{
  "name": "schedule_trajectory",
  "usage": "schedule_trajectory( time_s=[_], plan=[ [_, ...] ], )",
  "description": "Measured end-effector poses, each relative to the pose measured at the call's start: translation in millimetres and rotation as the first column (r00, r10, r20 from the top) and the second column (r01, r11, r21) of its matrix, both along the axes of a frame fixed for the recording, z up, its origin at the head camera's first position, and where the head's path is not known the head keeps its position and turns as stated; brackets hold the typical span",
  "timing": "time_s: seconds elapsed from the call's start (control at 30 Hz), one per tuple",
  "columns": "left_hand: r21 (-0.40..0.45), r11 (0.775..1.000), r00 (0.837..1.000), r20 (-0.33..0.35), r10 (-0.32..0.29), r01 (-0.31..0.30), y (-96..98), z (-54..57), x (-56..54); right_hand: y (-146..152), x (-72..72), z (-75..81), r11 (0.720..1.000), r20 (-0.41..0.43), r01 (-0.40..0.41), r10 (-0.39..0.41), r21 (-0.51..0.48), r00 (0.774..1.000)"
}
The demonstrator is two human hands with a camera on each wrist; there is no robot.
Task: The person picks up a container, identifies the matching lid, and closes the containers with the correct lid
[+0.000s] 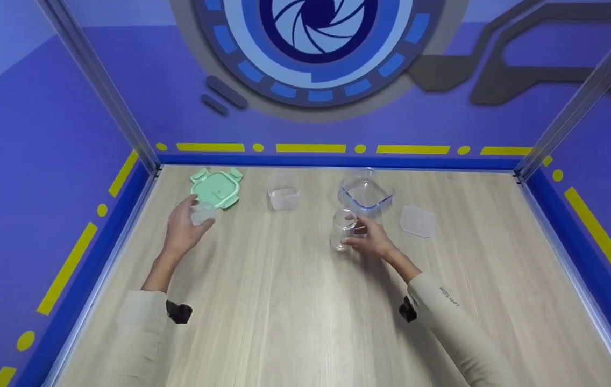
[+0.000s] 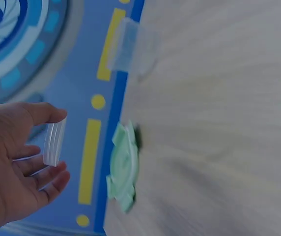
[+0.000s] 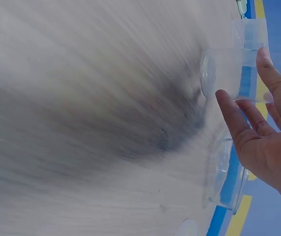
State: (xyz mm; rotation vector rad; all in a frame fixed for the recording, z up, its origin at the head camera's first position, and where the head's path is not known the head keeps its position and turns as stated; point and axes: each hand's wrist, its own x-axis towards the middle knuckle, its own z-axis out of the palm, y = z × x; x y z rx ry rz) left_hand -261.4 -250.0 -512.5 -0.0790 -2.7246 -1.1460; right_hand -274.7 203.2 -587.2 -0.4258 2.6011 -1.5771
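Note:
My left hand [image 1: 182,228] pinches a small translucent lid [image 1: 203,213] by its rim, thumb on one side and fingers on the other. In the left wrist view this lid [image 2: 55,142] is seen edge-on. Below and beyond that hand lies a green snap-lock lid [image 1: 216,188]. Around a clear cylindrical jar [image 1: 342,231] my right hand [image 1: 373,239] holds thumb and fingers on opposite sides. The right wrist view shows the jar [image 3: 226,73] between them; whether its base touches the table cannot be told. Just behind it stands a clear glass container [image 1: 366,194] with a bluish rim.
A translucent square tub [image 1: 284,199] stands at the back, between the green lid and the glass container. A flat frosted square lid [image 1: 418,221] lies right of my right hand. Metal-edged walls [image 1: 338,161] bound the wooden table [image 1: 284,301] behind and at the sides.

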Motion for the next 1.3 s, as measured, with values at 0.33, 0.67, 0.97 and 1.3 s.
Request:
schedule_trajectory(
  time_s=[0.33,0.67,0.97,1.3],
  plan=[
    [0.091,0.981,0.985,-0.046,-0.167,0.171,56.7,19.4,6.5,1,0.5,1.6,1.0,-0.011,-0.009,0.009,-0.005,1.0],
    [0.241,0.952,0.979,-0.124,-0.163,0.189,101.7,14.9,0.2,1,3.7,4.9,1.0,0.014,0.002,-0.002,0.001,1.0],
    [0.501,0.856,0.991,-0.034,-0.132,0.131,128.9,7.5,-5.1,-2,4.7,0.1,1.0,0.001,-0.006,0.006,-0.025,1.0],
    [0.681,0.722,0.974,0.061,-0.217,0.118,143.4,-4.3,-9.8,-1,7.7,-0.2,1.0,-0.014,0.006,-0.006,-0.006,1.0]
  ],
)
